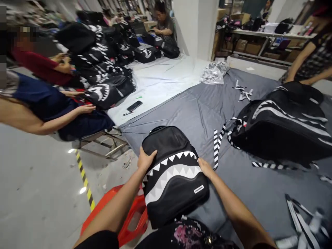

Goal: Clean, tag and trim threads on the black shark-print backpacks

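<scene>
A black backpack (pixel 176 186) with a white and grey shark-teeth band across its front lies tilted at the table's near edge, close to my body. My left hand (pixel 146 159) grips its left side, thumb on the front panel and fingers hidden behind. On the opposite side, my right hand (pixel 205 167) holds the edge near the teeth band; its fingers are partly hidden by the bag. A small white label sits low on the bag's right side.
Black shark-teeth bags (pixel 285 135) lie on the grey table cover (pixel 181 107) at right, near striped straps (pixel 215 148). A phone (pixel 135 106) rests on the white table. A red plastic bag (pixel 132 211) hangs below left. Co-workers sit at left and stand at right.
</scene>
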{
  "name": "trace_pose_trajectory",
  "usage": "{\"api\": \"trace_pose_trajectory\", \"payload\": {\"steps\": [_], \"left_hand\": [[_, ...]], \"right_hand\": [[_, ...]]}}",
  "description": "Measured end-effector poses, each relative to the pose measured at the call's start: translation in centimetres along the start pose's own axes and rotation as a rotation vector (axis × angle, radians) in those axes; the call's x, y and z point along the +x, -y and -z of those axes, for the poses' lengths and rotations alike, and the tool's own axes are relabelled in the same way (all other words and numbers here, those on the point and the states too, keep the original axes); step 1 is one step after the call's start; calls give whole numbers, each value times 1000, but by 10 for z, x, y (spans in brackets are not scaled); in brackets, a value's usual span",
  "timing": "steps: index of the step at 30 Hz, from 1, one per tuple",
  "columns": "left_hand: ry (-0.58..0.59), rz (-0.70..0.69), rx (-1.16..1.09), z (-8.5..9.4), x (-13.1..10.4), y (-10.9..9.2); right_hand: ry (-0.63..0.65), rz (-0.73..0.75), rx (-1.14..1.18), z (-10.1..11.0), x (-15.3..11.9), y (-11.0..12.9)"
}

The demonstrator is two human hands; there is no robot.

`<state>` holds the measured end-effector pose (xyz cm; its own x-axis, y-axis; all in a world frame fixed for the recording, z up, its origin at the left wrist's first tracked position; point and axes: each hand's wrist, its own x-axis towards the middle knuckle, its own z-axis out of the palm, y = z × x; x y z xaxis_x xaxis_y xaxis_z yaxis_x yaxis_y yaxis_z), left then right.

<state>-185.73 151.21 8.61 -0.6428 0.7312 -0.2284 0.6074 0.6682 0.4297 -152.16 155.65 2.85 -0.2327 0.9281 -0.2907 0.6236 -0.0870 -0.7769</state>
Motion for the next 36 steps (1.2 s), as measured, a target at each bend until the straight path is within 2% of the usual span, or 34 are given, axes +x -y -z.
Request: {"api": "trace_pose_trajectory", "payload": {"steps": [2,4,6,8,11,13,16,17,18,20,22,23,25,27,29,31,33,35,36], "left_hand": [[15,-75,1,-8,2,-22],[67,-195,-6,-24,0,-50],[150,-339,-19,-49,-13,-79],[249,-468,-19,-77,-36,-103],[348,-608,59,-109,-76,-130],[276,-753,171,-121,-104,-147],[67,-1168,292,-129,-146,-175],[62,-1344,294,-133,-159,-185],[118,-1531,284,-137,-171,-194],[345,-1884,268,-149,-191,-212],[565,-2143,295,-163,-202,-226],[631,-2221,318,-171,-205,-233],[706,-2306,354,-183,-204,-245],[756,-2352,373,-191,-193,-256],[727,-2388,377,-198,-175,-266],[570,-2413,331,-204,-156,-271],[348,-2402,235,-210,-145,-266],[169,-2305,127,-216,-146,-252],[131,-2242,79,-218,-150,-243]], "right_hand": [[-19,-91,-1,-6,-40,-21],[-80,-179,-14,-1,-87,-41],[-162,-251,-42,12,-133,-55],[-272,-302,-82,28,-166,-62],[-438,-288,-135,51,-186,-62],[-500,-188,-211,58,-184,-58],[-553,-87,-348,57,-178,-56],[-560,-80,-367,54,-179,-56],[-562,-71,-376,51,-182,-56],[-553,-39,-377,45,-190,-58],[-546,-17,-376,42,-199,-61],[-543,-14,-377,41,-202,-62],[-533,-17,-383,41,-205,-65],[-523,-37,-379,42,-205,-68],[-516,-45,-351,42,-205,-71],[-511,-29,-319,41,-206,-72],[-505,-9,-305,39,-207,-72],[-492,-9,-301,38,-208,-72],[-483,-3,-291,39,-209,-74]]}}
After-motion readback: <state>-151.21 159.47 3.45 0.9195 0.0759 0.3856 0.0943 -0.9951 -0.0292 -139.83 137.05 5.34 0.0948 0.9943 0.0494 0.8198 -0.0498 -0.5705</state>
